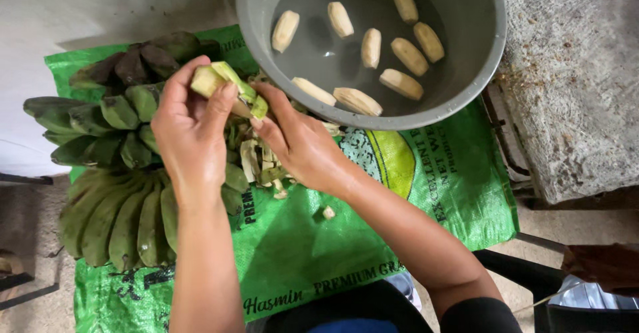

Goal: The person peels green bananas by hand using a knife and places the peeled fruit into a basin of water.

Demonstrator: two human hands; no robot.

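— Where's the banana?
— A half-peeled green banana [223, 83] sits pinched in the left hand [190, 130], fingers [176, 83] curled round it, above the green bunches [113, 173] on the green sack [313, 253].
— And the right hand [299, 143]?
— Its fingers [266, 97] press together on the loose peel at the banana's lower end. Peel scraps [263, 163] lie just beneath; the grey basin [479, 53] of water holds peeled bananas [373, 47] nearby.

- The picture's top edge is cutting off the grey basin's [489, 53] far rim.
- The left hand [190, 133] is hiding part of the half-peeled green banana [223, 80].
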